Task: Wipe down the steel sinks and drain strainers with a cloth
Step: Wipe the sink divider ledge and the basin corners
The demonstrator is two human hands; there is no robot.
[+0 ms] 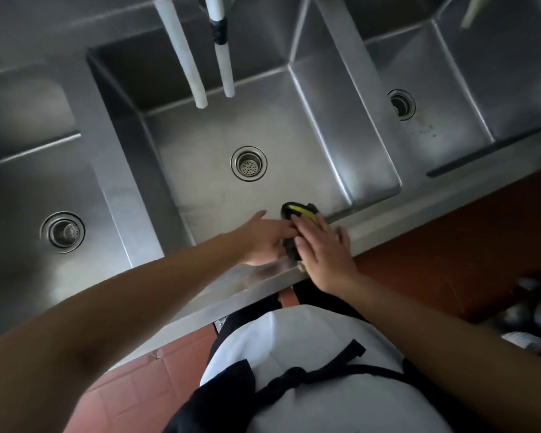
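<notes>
I see three steel sinks in a row. Both hands meet at the front rim [372, 221] of the middle sink [294, 142], at about 5 o'clock from its strainer [249, 164].

The cloth [295, 214], dark with a yellow patch, sits between the two hands on the sink's near edge. My right hand [322, 251] lies flat over it, fingers straight and pressing down, pointing toward 11 o'clock. My left hand [263, 240] reaches in from 8 o'clock; its fingers touch the cloth's left side, but whether they pinch it or only touch it I cannot tell, since the right hand covers that part.

The left sink [28, 182] lies at 9 o'clock, with its strainer [62, 232] low in the basin. The right sink [419, 135] lies at 2 o'clock, its drain [402, 104] near the far wall, with a few dark specks beside it.

Two white hoses [181, 51] hang from 12 o'clock over the middle sink. The floor [132, 385] below has red tiles, and I wear a white shirt [310, 339] with a dark apron [225, 401].
</notes>
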